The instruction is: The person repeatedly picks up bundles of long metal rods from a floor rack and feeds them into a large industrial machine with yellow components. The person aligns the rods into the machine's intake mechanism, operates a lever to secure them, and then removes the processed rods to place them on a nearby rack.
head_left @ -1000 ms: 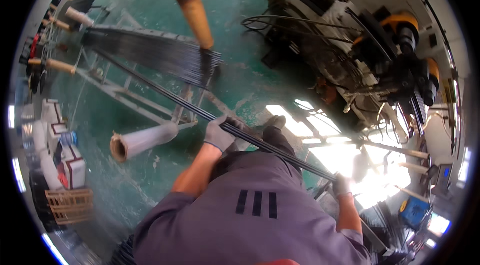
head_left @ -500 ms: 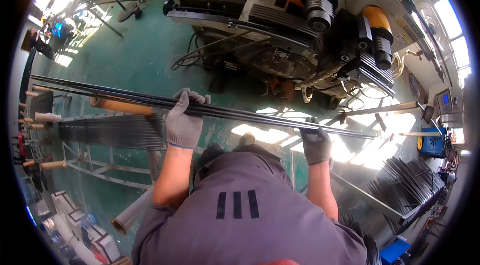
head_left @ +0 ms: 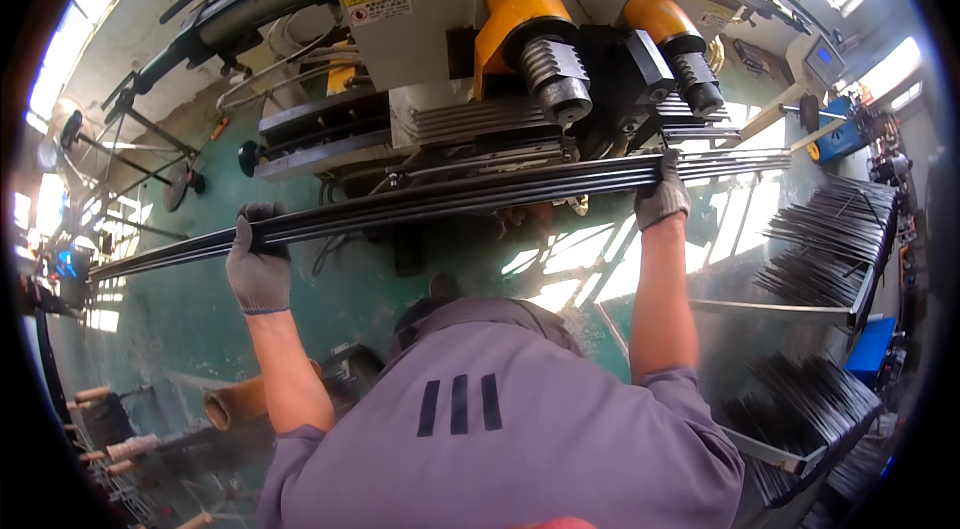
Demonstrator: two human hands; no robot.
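Both gloved hands carry a bundle of long, thin dark metal rods (head_left: 450, 201) across in front of me. My left hand (head_left: 258, 259) is closed around the bundle left of its middle, fingers over the top. Farther along, toward the right end, my right hand (head_left: 664, 191) grips the same rods with its fingers curled over them. The bundle lies close before a machine (head_left: 400, 59) with two yellow cylinders (head_left: 525, 9) and ribbed dark shafts. More rods (head_left: 480, 121) lie on the machine's bed, beyond the bundle. Overlap hides whether the bundle touches the machine.
At the right stand racks of dark rods (head_left: 830, 239) with a metal rail (head_left: 775, 311). A control screen (head_left: 825, 56) and a blue machine (head_left: 832, 129) are farther back. A brown tube (head_left: 240, 401) lies at lower left, and a wheeled stand (head_left: 175, 164) is at far left.
The rod bundle has moved forward, up to the machine, with both hands on it. My hands are farther apart now, and my view has turned rightward, bringing the machine nearer.
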